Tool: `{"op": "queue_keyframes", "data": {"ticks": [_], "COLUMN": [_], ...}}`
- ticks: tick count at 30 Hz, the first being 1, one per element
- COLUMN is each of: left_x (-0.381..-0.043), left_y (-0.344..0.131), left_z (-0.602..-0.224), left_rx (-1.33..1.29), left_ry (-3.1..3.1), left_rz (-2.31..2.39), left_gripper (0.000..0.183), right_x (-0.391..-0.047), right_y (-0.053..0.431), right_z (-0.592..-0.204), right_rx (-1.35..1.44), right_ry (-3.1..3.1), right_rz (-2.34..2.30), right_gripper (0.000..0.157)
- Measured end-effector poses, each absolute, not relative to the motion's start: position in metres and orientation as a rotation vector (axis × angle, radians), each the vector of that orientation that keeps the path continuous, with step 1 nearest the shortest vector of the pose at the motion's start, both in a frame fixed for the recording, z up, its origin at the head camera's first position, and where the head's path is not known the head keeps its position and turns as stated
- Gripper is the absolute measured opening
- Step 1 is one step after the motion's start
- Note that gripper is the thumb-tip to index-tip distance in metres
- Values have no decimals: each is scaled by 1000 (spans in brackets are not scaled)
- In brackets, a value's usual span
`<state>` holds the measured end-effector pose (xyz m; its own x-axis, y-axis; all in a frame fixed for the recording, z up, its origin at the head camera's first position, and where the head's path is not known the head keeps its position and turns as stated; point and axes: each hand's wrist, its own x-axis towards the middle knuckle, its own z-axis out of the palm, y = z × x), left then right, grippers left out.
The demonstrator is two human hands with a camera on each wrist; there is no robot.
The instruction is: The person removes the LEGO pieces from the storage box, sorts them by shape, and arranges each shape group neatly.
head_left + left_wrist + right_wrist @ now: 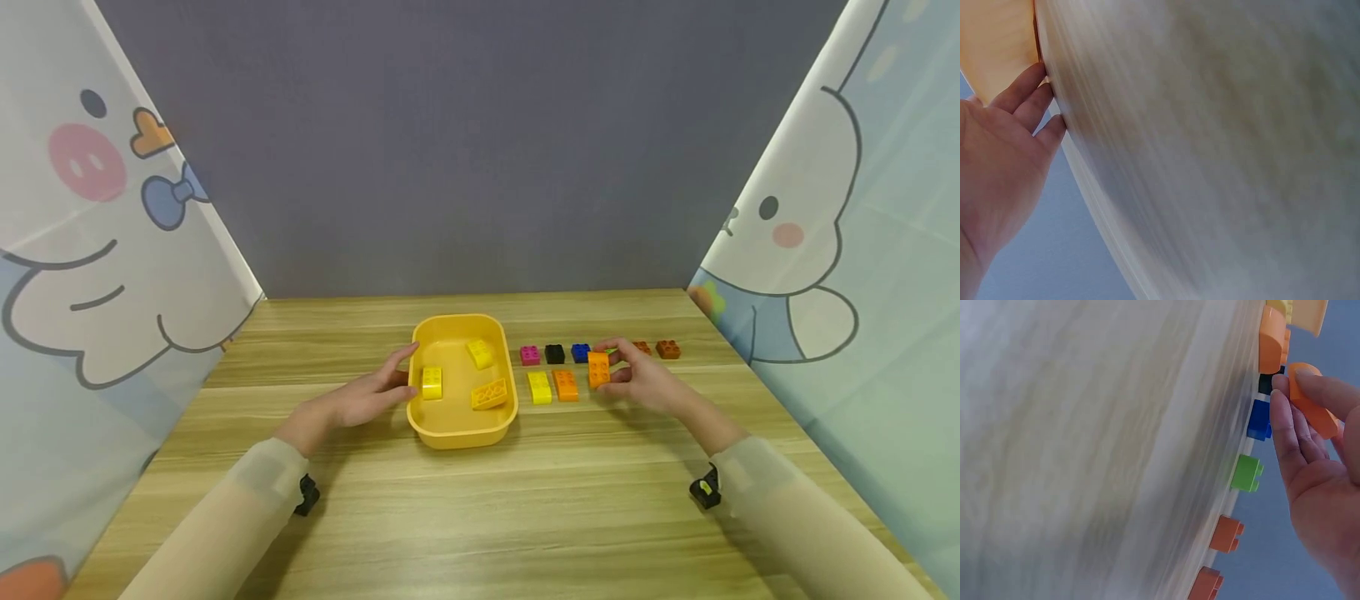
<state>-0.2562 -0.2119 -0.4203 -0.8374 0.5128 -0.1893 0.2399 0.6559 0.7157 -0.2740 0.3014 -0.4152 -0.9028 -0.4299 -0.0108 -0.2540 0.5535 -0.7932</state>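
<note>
Along the left wall of a yellow, round-cornered plastic tray point(459, 440), the person's left hand point(367, 400) rests with fingers spread and relaxed, touching but not gripping, probably to steady it. Off to the right, the right hand point(647, 380) pinches an orange curved-end plastic brick point(598, 370) between thumb and fingertips, just above the wood-grain table point(487, 517); a light hold on its sides seems enough. Between that hand and the tray sit a yellow curved-end brick point(539, 387) and a second orange brick point(566, 385), apart from each other. Behind them, a row of small square studded bricks point(554, 354) limits room toward the grey back wall point(480, 167). The widest space lies nearer the person, between the forearms; the tray's raised rim is an edge to clear.
</note>
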Motion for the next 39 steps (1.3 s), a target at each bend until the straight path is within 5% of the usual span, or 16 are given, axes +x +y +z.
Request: {"op": "queue_keyframes", "data": {"ticks": [18,39], "left_x": [-255,-254], "left_y": [-211,-211], "left_z": [-419,-421], "left_rx": [602,609], "left_ry": [2519,2502], "left_rz": [981,1015], "left_gripper": [84,85], "right_x": [-284,-282], "right_y": [306,307], "right_z": [-422,-424], "right_rx": [-691,-671], "right_ry": [2669,2655], "right_rz": [-817,-853], "right_gripper": [65,66]}}
